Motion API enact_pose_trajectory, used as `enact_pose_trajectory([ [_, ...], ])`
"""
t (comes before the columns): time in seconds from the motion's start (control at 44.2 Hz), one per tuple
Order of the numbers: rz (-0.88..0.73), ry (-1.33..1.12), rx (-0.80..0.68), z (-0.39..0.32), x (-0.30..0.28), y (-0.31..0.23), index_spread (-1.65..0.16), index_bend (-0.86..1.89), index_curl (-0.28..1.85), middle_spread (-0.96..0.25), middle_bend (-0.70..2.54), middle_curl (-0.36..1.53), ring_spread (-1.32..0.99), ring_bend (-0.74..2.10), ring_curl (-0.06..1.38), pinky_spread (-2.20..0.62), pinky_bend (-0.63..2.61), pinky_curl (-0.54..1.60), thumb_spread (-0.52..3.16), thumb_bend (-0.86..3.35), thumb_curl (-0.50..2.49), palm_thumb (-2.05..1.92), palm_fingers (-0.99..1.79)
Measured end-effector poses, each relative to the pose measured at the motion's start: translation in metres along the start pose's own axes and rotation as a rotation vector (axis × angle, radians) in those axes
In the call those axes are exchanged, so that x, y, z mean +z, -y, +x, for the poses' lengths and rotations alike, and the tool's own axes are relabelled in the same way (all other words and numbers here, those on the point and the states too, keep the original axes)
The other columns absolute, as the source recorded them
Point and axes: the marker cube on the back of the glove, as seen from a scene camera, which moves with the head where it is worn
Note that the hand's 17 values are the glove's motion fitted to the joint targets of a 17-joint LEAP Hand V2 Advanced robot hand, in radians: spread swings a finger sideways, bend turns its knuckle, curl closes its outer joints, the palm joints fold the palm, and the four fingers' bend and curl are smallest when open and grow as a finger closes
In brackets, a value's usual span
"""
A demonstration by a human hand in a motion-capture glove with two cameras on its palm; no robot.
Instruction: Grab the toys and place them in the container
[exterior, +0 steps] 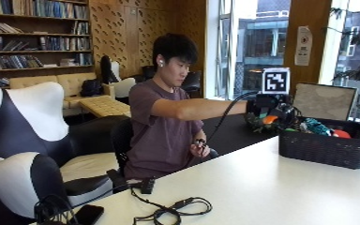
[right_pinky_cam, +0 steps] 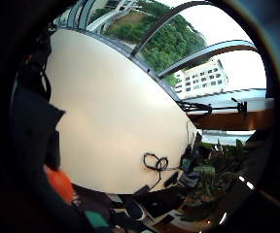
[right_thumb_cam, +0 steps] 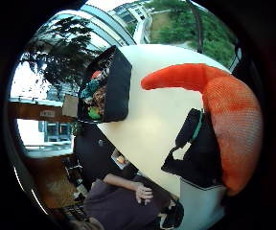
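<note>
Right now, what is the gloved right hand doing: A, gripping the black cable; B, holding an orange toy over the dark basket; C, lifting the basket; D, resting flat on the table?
B: in the outside view the right hand grips an orange toy above the near end of the basket, and the toy fills the thumb-side palm view.

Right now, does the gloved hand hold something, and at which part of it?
Yes. The right hand holds an orange plush toy above the near end of the black basket. Which part the fingers grip cannot be told.
</note>
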Motion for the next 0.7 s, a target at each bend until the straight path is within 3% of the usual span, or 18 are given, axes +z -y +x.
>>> enact_pose_trajectory([
  [0.136, 0.06, -0.083, 0.071, -0.038, -0.06, 0.025, -0.22, 0.21, 0.41, -0.35, 0.91, 0.79, -0.38, 1.44, 0.74, -0.39, 1.37, 0.65, 1.46, 0.14, 0.52, 0.43, 0.83],
  [0.317, 0.104, -0.015, -0.128, -0.104, -0.105, 0.054, -0.23, 0.19, 0.45, -0.34, 0.93, 0.83, -0.38, 1.45, 0.73, -0.4, 1.36, 0.66, 1.41, 0.11, 0.55, 0.43, 0.82],
  [0.408, 0.105, 0.024, -0.167, -0.139, -0.113, 0.074, -0.24, 0.2, 0.47, -0.35, 0.92, 0.84, -0.37, 1.46, 0.72, -0.4, 1.36, 0.67, 1.39, 0.11, 0.57, 0.44, 0.81],
  [0.521, 0.103, 0.057, -0.08, -0.187, -0.114, 0.098, -0.24, 0.19, 0.5, -0.35, 0.91, 0.86, -0.37, 1.47, 0.72, -0.41, 1.37, 0.68, 1.37, 0.09, 0.59, 0.44, 0.8],
  [0.702, 0.076, 0.058, -0.278, -0.253, -0.095, 0.115, -0.25, 0.18, 0.55, -0.36, 0.9, 0.88, -0.37, 1.49, 0.71, -0.41, 1.37, 0.69, 1.35, 0.08, 0.61, 0.45, 0.77],
])
